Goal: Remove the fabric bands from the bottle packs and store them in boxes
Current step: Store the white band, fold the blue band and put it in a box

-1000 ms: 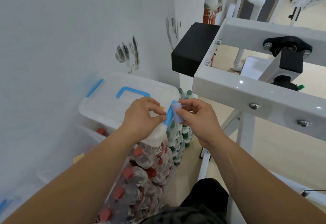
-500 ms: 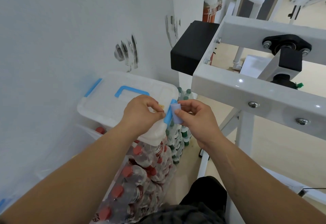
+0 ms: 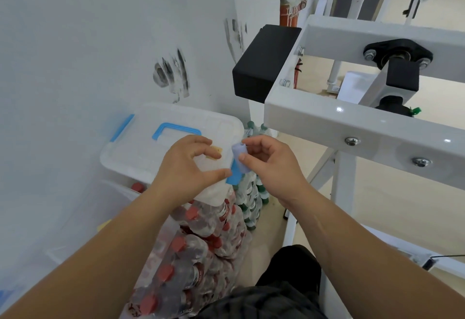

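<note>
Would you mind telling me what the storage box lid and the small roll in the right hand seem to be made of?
The storage box lid looks like translucent, slightly frosted plastic: light passes through it, and it carries a moulded blue handle. The small roll pinched in the right hand looks like soft, matte, pale lilac fabric with a blue tail hanging down; the weave is too blurred to confirm.

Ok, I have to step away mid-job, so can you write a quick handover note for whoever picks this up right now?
Right hand: pinching a small rolled lilac fabric band, its blue tail hanging loose.
Left hand: open beside it, holding nothing.
Storage box: against the wall, lid shut, resting on the bottle packs.
Bottle packs: red-capped below the hands, green-capped behind.
Done: one band is off and rolled.
Left: open the box, drop the band in, check the remaining packs.
</note>
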`<state>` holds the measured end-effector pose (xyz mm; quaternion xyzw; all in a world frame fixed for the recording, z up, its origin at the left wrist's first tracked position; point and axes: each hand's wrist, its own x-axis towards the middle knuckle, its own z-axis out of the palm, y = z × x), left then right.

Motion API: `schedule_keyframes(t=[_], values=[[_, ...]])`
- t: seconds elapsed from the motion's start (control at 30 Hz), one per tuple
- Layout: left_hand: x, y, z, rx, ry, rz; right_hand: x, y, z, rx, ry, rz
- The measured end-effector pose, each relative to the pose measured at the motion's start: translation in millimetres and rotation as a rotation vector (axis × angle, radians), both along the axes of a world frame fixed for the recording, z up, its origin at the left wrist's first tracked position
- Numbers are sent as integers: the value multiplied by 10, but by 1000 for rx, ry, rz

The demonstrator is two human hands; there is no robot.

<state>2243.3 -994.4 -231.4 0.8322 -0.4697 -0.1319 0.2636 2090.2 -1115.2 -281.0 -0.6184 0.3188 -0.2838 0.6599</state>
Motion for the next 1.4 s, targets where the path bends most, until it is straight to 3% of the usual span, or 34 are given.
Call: schedule_keyframes(t=[0.13, 0.27, 0.73, 0.87, 1.17, 1.4], values=[[3, 331, -3, 47, -208, -156, 14, 36, -54, 29, -12, -4], [22, 444, -58, 10, -347, -134, 3, 114, -74, 18, -50, -55], [13, 377, 113, -74, -88, -13, -73, 211, -79, -9, -84, -4], [-29, 376, 185, -174, 1, 22, -92, 236, -179, -19, -57, 1], [-47, 377, 339, -270, -53, 69, -3, 226, -65, -55, -109, -10], [-21, 275, 718, -443, 54, 126, 44, 196, -23, -132, -32, -22]])
